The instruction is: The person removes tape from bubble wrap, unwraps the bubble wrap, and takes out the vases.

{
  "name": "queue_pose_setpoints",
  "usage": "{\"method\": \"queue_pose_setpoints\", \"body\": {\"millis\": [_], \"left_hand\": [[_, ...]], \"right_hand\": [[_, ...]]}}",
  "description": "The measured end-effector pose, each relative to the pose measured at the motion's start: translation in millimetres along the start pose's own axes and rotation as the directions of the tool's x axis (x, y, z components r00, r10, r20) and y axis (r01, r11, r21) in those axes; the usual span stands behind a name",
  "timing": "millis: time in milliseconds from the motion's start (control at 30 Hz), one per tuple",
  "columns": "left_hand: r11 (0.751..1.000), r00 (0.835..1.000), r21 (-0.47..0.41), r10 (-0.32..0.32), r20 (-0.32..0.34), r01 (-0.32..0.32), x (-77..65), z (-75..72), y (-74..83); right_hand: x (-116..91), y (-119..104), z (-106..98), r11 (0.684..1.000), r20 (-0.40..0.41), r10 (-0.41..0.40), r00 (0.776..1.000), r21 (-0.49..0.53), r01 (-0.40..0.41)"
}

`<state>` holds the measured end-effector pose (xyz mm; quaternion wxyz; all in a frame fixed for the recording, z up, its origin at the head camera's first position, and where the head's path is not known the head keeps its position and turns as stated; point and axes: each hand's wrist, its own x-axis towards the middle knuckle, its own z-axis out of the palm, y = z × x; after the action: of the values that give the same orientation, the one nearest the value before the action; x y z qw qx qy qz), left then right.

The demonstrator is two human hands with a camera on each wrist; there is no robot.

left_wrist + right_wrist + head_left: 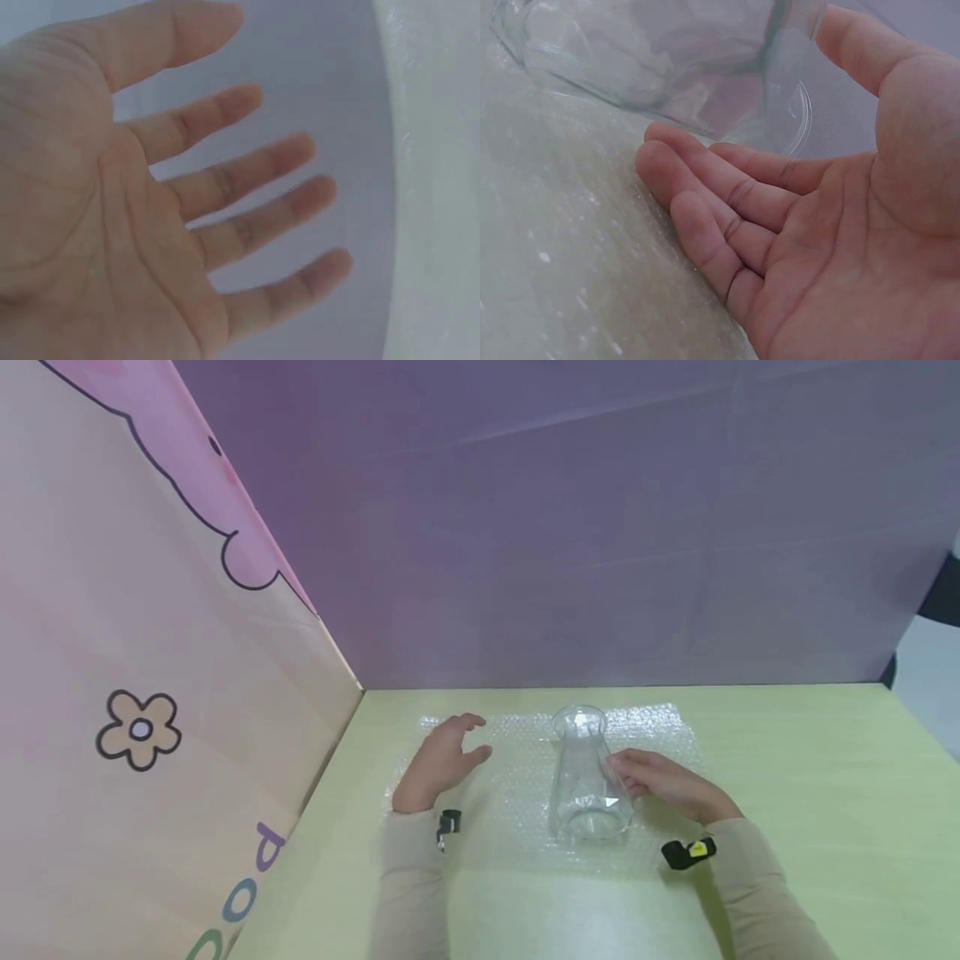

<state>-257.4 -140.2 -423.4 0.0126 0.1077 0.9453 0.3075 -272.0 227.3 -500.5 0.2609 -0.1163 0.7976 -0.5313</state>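
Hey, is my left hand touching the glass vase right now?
Apart. The head view shows a strip of bubble wrap between the left hand and the glass vase; no finger reaches the glass.

In my right hand (671, 785), right of the frame's lower centre, I hold a vessel (581, 777) that looks like clear glass, smooth and glossy with sharp glints near its base, above clear plastic bubble wrap (517, 777) whose dimpled surface sparkles. My sleeves (757, 872) look like soft matt cloth, and the pale tabletop (825, 793) is smooth, with a soft sheen at lower centre. Across the top, the purple-grey backdrop (525, 527) looks like matt, faintly creased sheeting, while the printed panel (60, 627) at left looks smooth and matt.
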Motion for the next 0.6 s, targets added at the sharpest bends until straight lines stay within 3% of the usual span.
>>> {"method": "queue_pose_setpoints", "body": {"millis": [167, 400, 600], "left_hand": [[0.998, 0.997, 0.057, -0.023, 0.078, 0.018, 9.6, 22.1, 2.6], [0.996, 0.978, 0.072, -0.067, 0.195, 0.054, 16.9, 45.5, 1.8], [0.981, 0.962, 0.155, -0.152, 0.226, 0.118, 17.4, 60.9, 0.4]], "right_hand": [[1.4, 0.8, 0.1, 1.0, -0.004, 0.007, 1.0, -0.002, -0.007], [2.1, 0.9, 0.5, 1.0, -0.005, 0.014, 1.0, -0.002, -0.014], [1.1, -0.4, 2.0, 1.0, -0.002, 0.005, 1.0, -0.013, -0.005]]}}
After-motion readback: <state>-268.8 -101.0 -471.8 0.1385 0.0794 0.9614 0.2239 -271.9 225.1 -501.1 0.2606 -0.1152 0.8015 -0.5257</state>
